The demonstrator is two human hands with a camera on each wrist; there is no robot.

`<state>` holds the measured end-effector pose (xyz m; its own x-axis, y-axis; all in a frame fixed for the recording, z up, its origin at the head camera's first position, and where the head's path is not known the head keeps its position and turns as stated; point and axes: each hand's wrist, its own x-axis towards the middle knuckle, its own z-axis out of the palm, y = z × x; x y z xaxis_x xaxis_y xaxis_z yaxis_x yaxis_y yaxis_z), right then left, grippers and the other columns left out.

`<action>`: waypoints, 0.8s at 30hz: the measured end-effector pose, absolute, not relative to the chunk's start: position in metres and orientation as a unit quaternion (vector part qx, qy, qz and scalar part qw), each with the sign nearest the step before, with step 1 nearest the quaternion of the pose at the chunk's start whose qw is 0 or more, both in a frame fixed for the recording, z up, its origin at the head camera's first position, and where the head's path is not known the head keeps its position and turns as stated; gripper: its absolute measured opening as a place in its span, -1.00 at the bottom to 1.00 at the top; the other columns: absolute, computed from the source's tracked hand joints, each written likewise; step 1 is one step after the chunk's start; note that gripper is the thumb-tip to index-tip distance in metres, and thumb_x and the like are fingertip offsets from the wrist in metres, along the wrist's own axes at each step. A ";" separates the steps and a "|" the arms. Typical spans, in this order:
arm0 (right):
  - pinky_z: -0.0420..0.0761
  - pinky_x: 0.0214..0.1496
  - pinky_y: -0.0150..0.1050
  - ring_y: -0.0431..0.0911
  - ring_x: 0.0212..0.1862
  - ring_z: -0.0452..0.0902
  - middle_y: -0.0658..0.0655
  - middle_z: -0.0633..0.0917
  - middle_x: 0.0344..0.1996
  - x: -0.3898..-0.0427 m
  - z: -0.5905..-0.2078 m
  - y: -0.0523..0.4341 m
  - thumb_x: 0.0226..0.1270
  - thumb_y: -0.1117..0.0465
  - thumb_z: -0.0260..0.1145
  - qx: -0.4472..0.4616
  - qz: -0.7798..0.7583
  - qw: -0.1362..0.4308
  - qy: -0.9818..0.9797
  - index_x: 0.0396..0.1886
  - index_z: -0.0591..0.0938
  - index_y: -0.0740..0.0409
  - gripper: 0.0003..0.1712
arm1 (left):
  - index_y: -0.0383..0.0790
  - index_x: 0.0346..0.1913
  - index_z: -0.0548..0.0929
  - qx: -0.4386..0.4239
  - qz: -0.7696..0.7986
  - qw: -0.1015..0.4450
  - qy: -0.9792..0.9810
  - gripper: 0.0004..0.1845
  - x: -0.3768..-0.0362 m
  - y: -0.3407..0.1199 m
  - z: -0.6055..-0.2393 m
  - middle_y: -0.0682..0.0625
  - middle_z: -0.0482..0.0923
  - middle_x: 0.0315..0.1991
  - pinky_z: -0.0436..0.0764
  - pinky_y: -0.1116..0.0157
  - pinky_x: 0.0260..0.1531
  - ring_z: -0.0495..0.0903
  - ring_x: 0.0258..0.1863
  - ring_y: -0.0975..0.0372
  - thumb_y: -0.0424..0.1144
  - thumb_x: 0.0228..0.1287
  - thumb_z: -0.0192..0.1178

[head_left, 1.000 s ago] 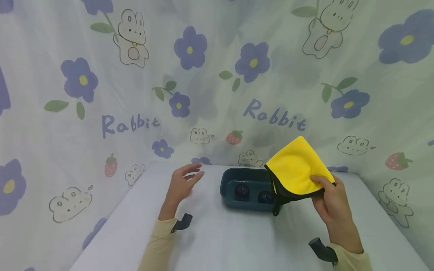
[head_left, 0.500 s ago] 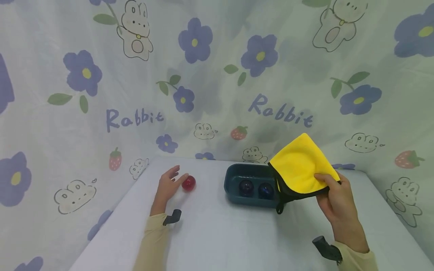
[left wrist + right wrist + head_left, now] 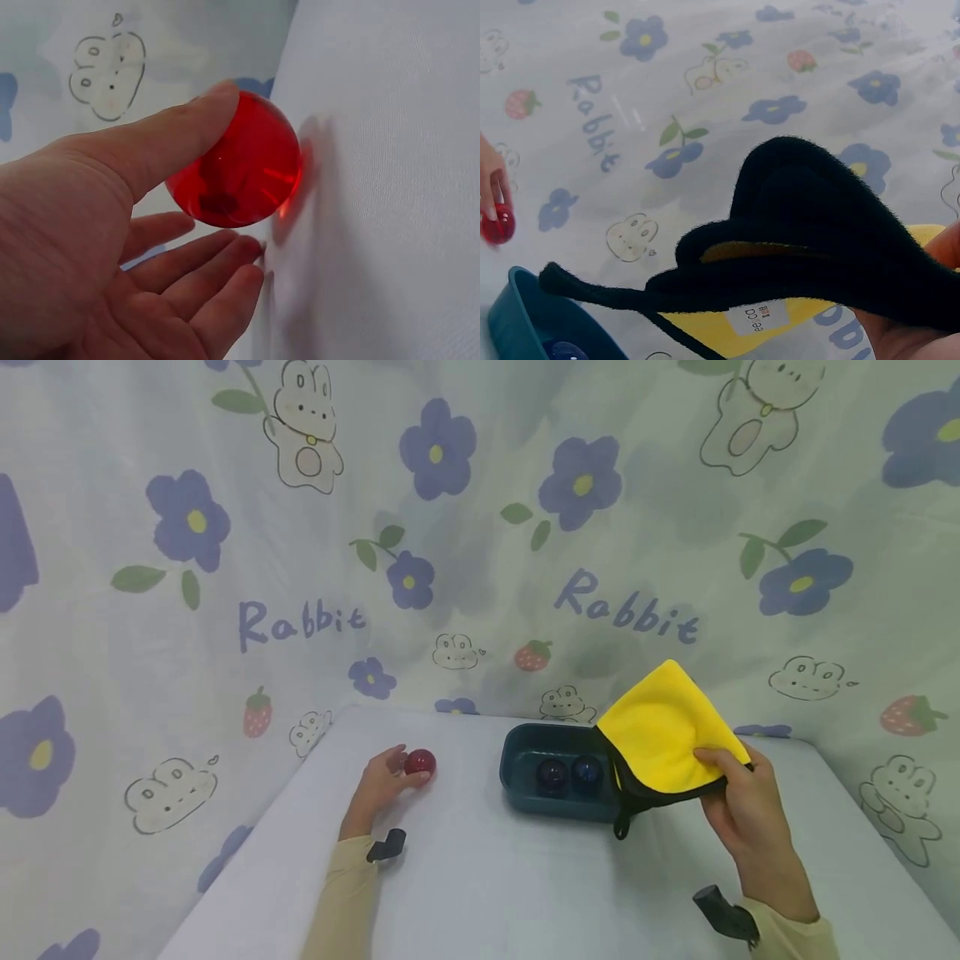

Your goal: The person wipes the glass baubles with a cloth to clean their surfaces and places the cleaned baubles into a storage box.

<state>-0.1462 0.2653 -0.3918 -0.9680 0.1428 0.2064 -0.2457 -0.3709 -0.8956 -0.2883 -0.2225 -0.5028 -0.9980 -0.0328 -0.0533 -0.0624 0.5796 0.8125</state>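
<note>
A clear red ball (image 3: 420, 763) lies on the white table left of a teal tray (image 3: 517, 793). My left hand (image 3: 390, 773) reaches it from the left. In the left wrist view the thumb (image 3: 165, 142) lies on the red ball (image 3: 240, 172) and the straight fingers (image 3: 202, 262) stretch out below it. My right hand (image 3: 723, 772) pinches a folded yellow cloth (image 3: 663, 731) with a black underside (image 3: 802, 225), held up over the tray's right end. Two dark blue balls (image 3: 552, 774) (image 3: 587, 771) sit in the tray.
A sheet printed with flowers and rabbits (image 3: 450, 527) hangs close behind and on both sides of the table. The tabletop (image 3: 510, 893) runs bare toward me. Small dark wrist mounts (image 3: 386, 845) (image 3: 723, 912) show at both sleeves.
My left hand has dropped to the table and moved onto the red ball, its thumb now on it. The right hand keeps the cloth raised in nearly the same spot.
</note>
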 end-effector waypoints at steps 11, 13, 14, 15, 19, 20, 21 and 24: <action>0.69 0.16 -0.45 -0.22 0.12 0.53 -0.01 0.45 0.14 -0.146 -0.392 0.264 0.60 0.29 0.17 0.046 0.823 0.112 -0.555 0.33 0.30 0.15 -0.58 | -0.37 0.42 0.48 -0.010 0.452 -0.015 0.892 -0.19 -0.287 -0.211 -0.503 -0.34 0.54 0.36 0.51 -0.14 0.39 0.53 0.37 -0.20 -0.13 0.16 0.55; 0.68 0.17 -0.46 -0.22 0.12 0.52 -0.01 0.44 0.15 -0.146 -0.392 0.264 0.60 0.28 0.17 0.044 0.821 0.110 -0.559 0.33 0.30 0.15 -0.57 | -0.35 0.41 0.50 -0.023 0.450 -0.018 0.893 -0.20 -0.287 -0.209 -0.503 -0.33 0.57 0.33 0.53 -0.13 0.38 0.55 0.35 -0.18 -0.11 0.14 0.56; 0.68 0.17 -0.46 -0.22 0.13 0.52 -0.01 0.44 0.15 -0.147 -0.392 0.264 0.60 0.28 0.18 0.042 0.820 0.110 -0.560 0.33 0.30 0.14 -0.57 | -0.35 0.40 0.51 -0.027 0.444 -0.020 0.895 -0.20 -0.286 -0.208 -0.503 -0.33 0.58 0.32 0.53 -0.13 0.37 0.55 0.34 -0.18 -0.10 0.14 0.56; 0.68 0.17 -0.46 -0.21 0.13 0.51 -0.01 0.43 0.15 -0.147 -0.393 0.263 0.60 0.28 0.18 0.042 0.820 0.109 -0.560 0.34 0.30 0.14 -0.57 | -0.35 0.40 0.52 -0.031 0.439 -0.021 0.897 -0.20 -0.286 -0.207 -0.503 -0.33 0.59 0.31 0.54 -0.13 0.36 0.56 0.33 -0.17 -0.08 0.14 0.56; 0.68 0.17 -0.46 -0.21 0.14 0.50 0.00 0.42 0.15 -0.146 -0.393 0.263 0.61 0.27 0.17 0.043 0.817 0.108 -0.565 0.34 0.29 0.13 -0.57 | -0.37 0.36 0.55 -0.034 0.434 -0.025 0.900 -0.19 -0.286 -0.204 -0.501 -0.33 0.63 0.26 0.57 -0.13 0.33 0.58 0.31 -0.16 -0.03 0.12 0.57; 0.68 0.17 -0.46 -0.21 0.14 0.50 0.00 0.42 0.16 -0.147 -0.393 0.263 0.61 0.26 0.17 0.043 0.816 0.107 -0.566 0.34 0.29 0.13 -0.57 | -0.37 0.36 0.55 -0.033 0.437 -0.022 0.899 -0.19 -0.285 -0.203 -0.499 -0.33 0.63 0.25 0.58 -0.13 0.32 0.58 0.30 -0.16 -0.02 0.11 0.58; 0.68 0.17 -0.47 -0.21 0.14 0.51 0.00 0.42 0.16 -0.147 -0.393 0.263 0.61 0.26 0.17 0.044 0.815 0.107 -0.567 0.34 0.29 0.13 -0.57 | -0.37 0.36 0.56 -0.029 0.442 -0.021 0.897 -0.18 -0.285 -0.201 -0.498 -0.33 0.64 0.25 0.58 -0.13 0.31 0.58 0.30 -0.16 -0.01 0.10 0.58; 0.67 0.17 -0.47 -0.21 0.14 0.50 0.00 0.41 0.16 -0.147 -0.393 0.263 0.61 0.26 0.17 0.046 0.813 0.104 -0.571 0.35 0.29 0.13 -0.57 | -0.34 0.36 0.57 -0.021 0.456 -0.012 0.890 -0.16 -0.285 -0.195 -0.494 -0.30 0.65 0.25 0.61 -0.11 0.30 0.59 0.30 -0.15 0.02 0.07 0.60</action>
